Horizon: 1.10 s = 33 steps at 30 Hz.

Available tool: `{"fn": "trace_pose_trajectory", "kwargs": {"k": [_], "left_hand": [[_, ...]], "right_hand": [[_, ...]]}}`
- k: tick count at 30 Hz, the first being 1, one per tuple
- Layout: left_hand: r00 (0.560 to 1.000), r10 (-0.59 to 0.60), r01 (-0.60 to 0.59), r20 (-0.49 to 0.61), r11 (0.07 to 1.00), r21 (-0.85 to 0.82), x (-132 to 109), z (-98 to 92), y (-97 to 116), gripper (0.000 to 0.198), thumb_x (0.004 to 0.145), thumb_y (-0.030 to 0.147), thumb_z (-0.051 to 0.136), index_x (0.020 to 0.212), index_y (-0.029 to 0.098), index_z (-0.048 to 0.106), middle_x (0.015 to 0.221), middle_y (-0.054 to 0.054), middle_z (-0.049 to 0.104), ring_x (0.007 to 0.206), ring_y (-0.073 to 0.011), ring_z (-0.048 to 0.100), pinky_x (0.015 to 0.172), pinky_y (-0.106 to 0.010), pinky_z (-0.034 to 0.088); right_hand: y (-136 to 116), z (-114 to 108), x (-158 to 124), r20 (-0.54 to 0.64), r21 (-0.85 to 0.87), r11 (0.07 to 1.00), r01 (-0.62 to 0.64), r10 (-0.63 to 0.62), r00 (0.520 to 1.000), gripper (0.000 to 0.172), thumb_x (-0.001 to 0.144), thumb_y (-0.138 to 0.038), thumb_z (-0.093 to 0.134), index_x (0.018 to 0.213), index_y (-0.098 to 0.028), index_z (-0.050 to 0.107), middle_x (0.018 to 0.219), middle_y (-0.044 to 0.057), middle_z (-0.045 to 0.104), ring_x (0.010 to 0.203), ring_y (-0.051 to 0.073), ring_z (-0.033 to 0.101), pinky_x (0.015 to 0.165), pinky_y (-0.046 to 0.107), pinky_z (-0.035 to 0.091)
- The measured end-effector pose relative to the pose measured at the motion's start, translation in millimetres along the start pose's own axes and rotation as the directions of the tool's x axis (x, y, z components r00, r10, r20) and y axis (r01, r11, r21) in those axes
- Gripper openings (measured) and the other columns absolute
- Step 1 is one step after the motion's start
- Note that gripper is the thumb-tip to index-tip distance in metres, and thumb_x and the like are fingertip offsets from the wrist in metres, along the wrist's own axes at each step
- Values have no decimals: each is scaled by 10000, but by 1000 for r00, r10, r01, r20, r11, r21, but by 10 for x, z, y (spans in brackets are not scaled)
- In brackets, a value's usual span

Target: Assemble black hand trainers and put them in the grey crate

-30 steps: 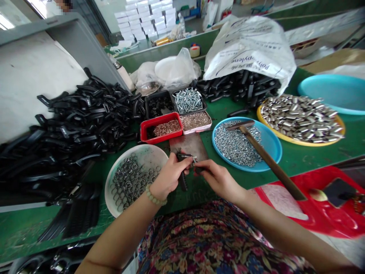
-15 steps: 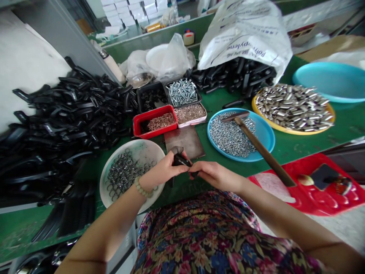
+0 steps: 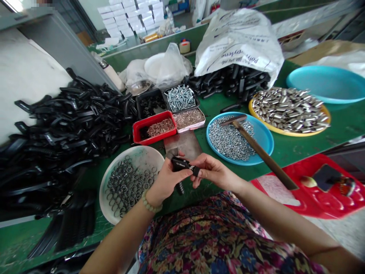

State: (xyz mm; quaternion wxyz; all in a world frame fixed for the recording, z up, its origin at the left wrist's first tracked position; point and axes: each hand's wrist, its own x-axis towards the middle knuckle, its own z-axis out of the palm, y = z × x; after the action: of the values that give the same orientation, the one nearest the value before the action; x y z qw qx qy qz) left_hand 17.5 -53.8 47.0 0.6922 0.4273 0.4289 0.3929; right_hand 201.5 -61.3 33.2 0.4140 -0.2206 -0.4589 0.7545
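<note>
The left hand [image 3: 167,177] grips a black, elongated part [image 3: 179,163] above the green bench [image 3: 299,148]; the right hand [image 3: 215,171] pinches its end. Just beyond lies a flat, dull plate [image 3: 185,142]. Leftward, a round white bowl [image 3: 144,154] holds thin metal rings [image 3: 122,186]; rightward, a wooden-handled hammer [image 3: 256,148] crosses a blue tray [image 3: 265,137], overhanging its rim.

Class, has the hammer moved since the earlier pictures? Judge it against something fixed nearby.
No. Against the round blue plate, the hammer has not shifted either way: its head lies inside, its handle crosses the rim.
</note>
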Motion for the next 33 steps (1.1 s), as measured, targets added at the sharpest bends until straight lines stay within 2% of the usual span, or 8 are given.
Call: {"fn": "trace_pose_trajectory", "kwargs": {"k": [5, 11, 13, 17, 21, 27, 30, 33], "left_hand": [[1000, 30, -30, -5, 999, 22, -41, 26, 92, 513, 690, 194, 760, 1076, 239, 425, 798, 44, 635, 699, -113, 626, 672, -234, 479], [998, 43, -41, 46, 998, -43, -59, 70, 66, 555, 723, 181, 721, 1139, 247, 359, 784, 35, 649, 665, -137, 638, 662, -282, 504], [998, 51, -50, 25, 997, -57, -66, 77, 41, 559, 711, 186, 729, 1126, 248, 360, 839, 21, 657, 665, -141, 639, 668, -302, 514], [997, 39, -43, -70, 997, -58, -84, 80, -5, 560, 685, 235, 751, 1111, 269, 390, 858, 32, 650, 661, -135, 632, 623, -272, 498], [993, 24, -34, -119, 997, -76, -105, 90, -21, 577, 689, 276, 745, 1145, 286, 392, 835, 38, 632, 636, -122, 612, 584, -246, 470], [997, -4, -2, -71, 996, -85, -120, 97, -14, 585, 694, 214, 737, 1166, 283, 399, 677, 82, 572, 532, -84, 555, 503, -201, 408], [995, 15, -22, -102, 997, -75, -122, 108, -33, 541, 700, 247, 736, 1135, 276, 416, 732, 67, 601, 566, -93, 574, 521, -212, 428], [994, 59, -66, -95, 995, -77, -127, 119, -44, 497, 728, 264, 712, 1119, 277, 404, 865, 36, 637, 599, -109, 598, 579, -260, 482]], "right_hand": [[-56, 27, -13, -95, -52, 998, -35, 30, 995, 310, 852, -337, 632, 1099, -148, 618, 790, 13, 668, 664, 113, 675, 643, 262, 556], [-45, 58, -26, -97, -74, 996, -46, 39, 994, 397, 863, -324, 622, 1229, -178, 574, 809, 5, 659, 637, 83, 634, 644, 247, 526], [-23, 96, -29, -124, -54, 998, -11, 4, 992, 390, 862, -329, 623, 1221, -196, 548, 812, 3, 656, 634, 90, 632, 624, 246, 520], [6, 168, -29, -191, -94, 994, 51, -69, 979, 260, 875, -332, 601, 1092, -190, 588, 800, 9, 651, 648, 103, 637, 636, 259, 526], [-13, 160, -44, -182, -194, 980, 38, -74, 980, 300, 887, -311, 582, 1161, -196, 619, 831, 19, 658, 673, 111, 633, 690, 288, 531], [-36, 116, -99, -157, -245, 969, -20, -19, 987, 348, 906, -307, 551, 1231, -194, 604, 781, 14, 664, 684, 114, 626, 734, 304, 519], [-6, 139, -98, -151, -209, 978, 2, -34, 988, 352, 904, -315, 557, 1241, -215, 581, 815, 12, 658, 686, 113, 623, 722, 301, 521], [58, 170, -76, -139, -64, 997, 30, -38, 990, 405, 888, -329, 584, 1277, -253, 499, 869, 9, 644, 680, 101, 621, 672, 269, 521]]}}
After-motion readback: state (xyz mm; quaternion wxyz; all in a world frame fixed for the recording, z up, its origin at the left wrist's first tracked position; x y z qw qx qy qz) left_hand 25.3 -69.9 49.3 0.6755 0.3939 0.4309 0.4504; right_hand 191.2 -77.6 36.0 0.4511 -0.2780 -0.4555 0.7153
